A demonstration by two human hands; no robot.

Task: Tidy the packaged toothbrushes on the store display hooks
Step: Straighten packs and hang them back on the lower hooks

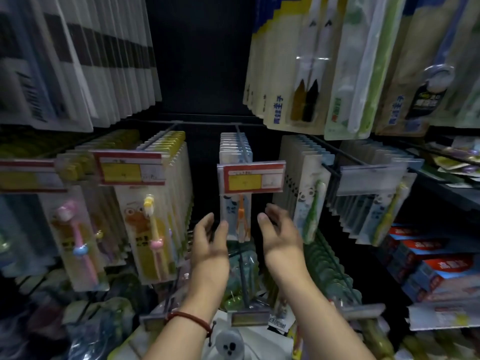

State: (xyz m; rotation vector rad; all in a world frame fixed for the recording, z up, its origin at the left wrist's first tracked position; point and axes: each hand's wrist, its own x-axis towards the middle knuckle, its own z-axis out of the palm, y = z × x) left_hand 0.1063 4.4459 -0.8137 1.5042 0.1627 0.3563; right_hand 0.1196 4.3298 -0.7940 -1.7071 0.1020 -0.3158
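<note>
The orange toothbrush pack (240,224) on the middle hook is flanked by the left hand (207,240) and right hand (279,229), fingers loosely spread.

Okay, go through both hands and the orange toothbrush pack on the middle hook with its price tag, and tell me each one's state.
orange toothbrush pack: hanging on the centre hook, gripped by neither hand.
left hand: open, thumb at the pack's left edge.
right hand: open, clear of the pack.
price tag: on the hook's front end, covering the pack's top.
</note>
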